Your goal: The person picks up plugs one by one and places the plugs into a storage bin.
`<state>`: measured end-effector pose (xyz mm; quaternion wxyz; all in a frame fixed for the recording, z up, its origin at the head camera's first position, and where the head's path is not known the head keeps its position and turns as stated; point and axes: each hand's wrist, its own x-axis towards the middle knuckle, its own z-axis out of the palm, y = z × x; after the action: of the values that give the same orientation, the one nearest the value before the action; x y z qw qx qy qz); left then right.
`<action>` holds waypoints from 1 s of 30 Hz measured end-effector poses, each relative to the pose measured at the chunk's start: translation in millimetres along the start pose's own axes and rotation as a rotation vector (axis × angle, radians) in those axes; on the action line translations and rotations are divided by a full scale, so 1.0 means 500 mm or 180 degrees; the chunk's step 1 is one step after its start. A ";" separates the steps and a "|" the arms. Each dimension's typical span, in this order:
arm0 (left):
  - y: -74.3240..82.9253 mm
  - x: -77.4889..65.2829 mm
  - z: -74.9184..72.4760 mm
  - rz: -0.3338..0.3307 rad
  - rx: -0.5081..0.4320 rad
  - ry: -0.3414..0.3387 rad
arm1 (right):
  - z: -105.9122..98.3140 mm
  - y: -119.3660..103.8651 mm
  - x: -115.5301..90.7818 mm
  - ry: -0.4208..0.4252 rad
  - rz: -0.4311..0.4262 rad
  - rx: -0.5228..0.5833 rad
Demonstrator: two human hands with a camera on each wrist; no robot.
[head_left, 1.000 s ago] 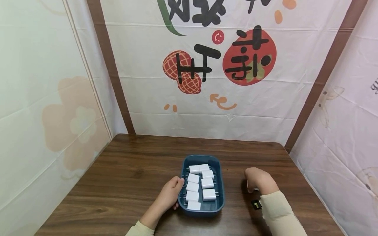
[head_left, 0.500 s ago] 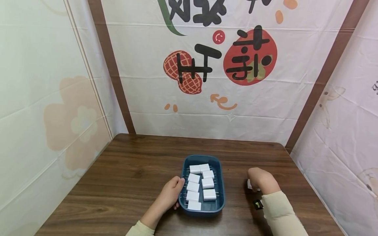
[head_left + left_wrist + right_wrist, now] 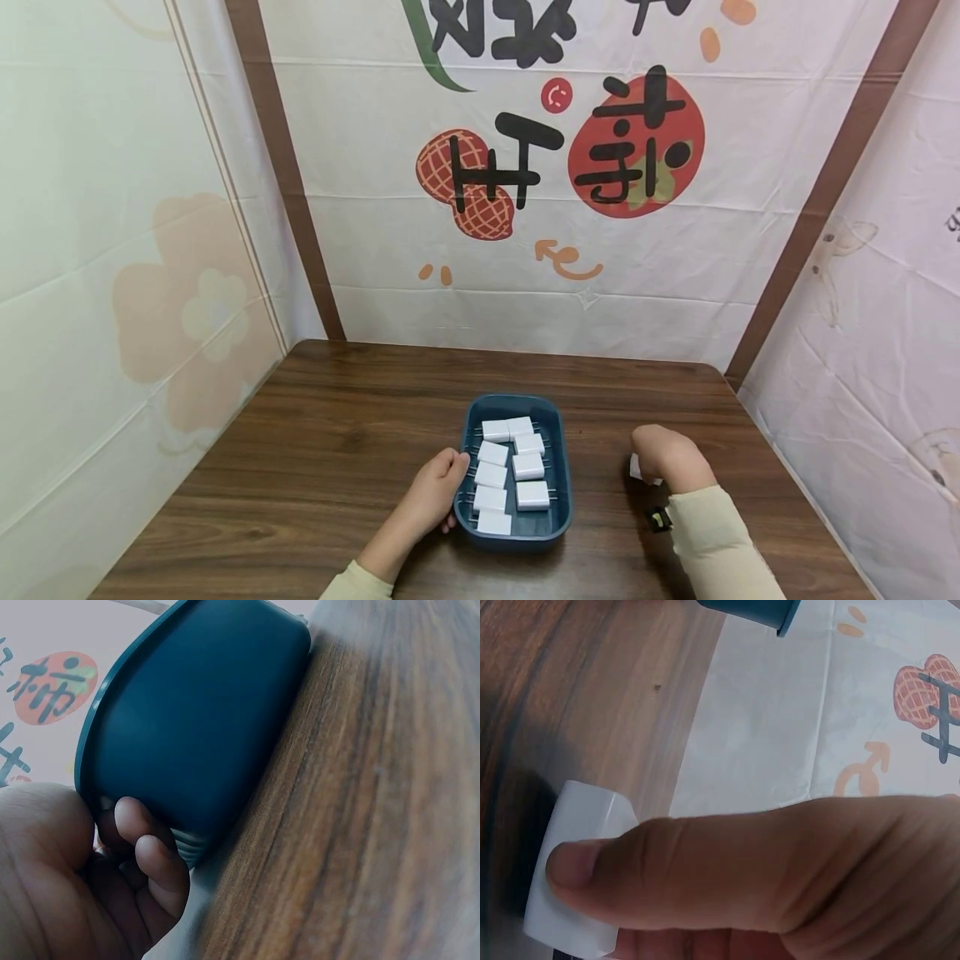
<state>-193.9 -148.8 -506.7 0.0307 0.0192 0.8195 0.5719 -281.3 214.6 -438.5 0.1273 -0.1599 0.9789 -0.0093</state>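
My left hand point(image 3: 433, 487) grips the near-left rim of a dark blue plastic tray point(image 3: 565, 467). In the left wrist view the fingers point(image 3: 161, 866) are curled in by the outer wall of the tray point(image 3: 202, 712). Several white plug chargers point(image 3: 532, 496) lie inside it in two rough columns, metal prongs turned to the sides. Right of the tray, low over the table, my right hand point(image 3: 673, 460) holds another white charger point(image 3: 577, 825). The thumb presses its broad face, and the other fingers are mostly hidden behind. Its prongs cannot be made out.
The brown wood-grain table point(image 3: 337, 467) carries the tray near its front middle. White printed cloth walls point(image 3: 375, 308) stand behind and at both sides. A small black device point(image 3: 658, 519) sits at the right wrist.
My right hand has shifted slightly right, and more of the white charger shows beneath it. The left hand and the tray stay in place.
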 end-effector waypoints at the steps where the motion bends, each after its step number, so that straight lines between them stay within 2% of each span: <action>1: 0.000 0.000 0.000 -0.0004 0.0004 0.0000 | -0.002 0.001 0.000 0.0012 -0.0012 0.0016; 10: 0.003 0.002 -0.002 0.0008 0.0009 0.0034 | -0.025 -0.004 -0.007 0.0391 -0.0413 0.0276; 17: 0.004 -0.004 -0.001 -0.0018 0.0009 0.0028 | -0.046 -0.021 -0.014 0.0335 -0.0561 0.0480; 30: -0.002 0.002 0.003 -0.0042 0.0003 0.0023 | -0.077 -0.073 -0.048 0.0624 -0.0852 0.0501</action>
<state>-195.0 -147.8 -508.1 0.0316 0.0118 0.8200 0.5713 -257.8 186.9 -393.1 0.0410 -0.2766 0.9528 -0.1182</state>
